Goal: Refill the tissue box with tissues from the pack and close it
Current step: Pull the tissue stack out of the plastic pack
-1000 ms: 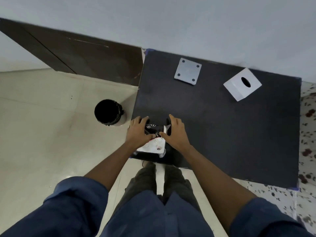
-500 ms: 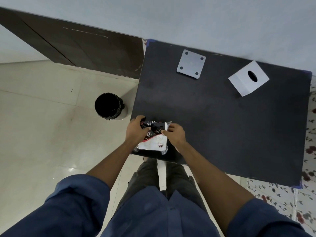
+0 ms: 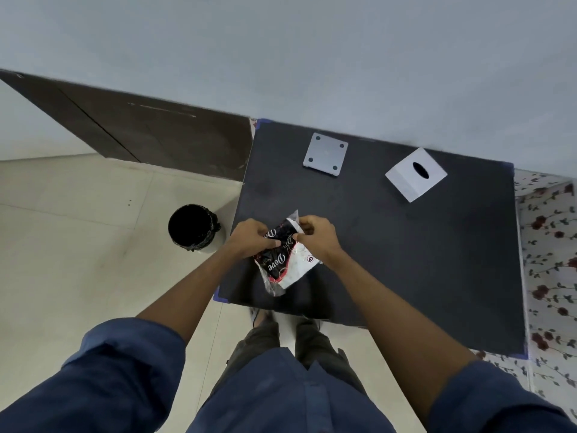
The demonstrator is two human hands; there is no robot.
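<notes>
A black, red and white plastic tissue pack (image 3: 284,260) is held up over the near left part of the black table (image 3: 406,260). My left hand (image 3: 249,237) grips its left side near the top. My right hand (image 3: 315,235) pinches the top right corner of the wrapper. The white tissue box (image 3: 416,174), with a dark oval slot on top, stands at the far right of the table. Its flat grey base plate (image 3: 325,154), with a dot at each corner, lies apart from it at the far middle.
A black-lined waste bin (image 3: 194,228) stands on the tiled floor left of the table. A dark wooden panel (image 3: 150,135) runs along the wall at the far left. A floral-patterned surface (image 3: 549,260) borders the table's right edge.
Both hands have lifted the pack off the table's near edge and turned it more upright. My fingers have shifted to the wrapper's top end.
</notes>
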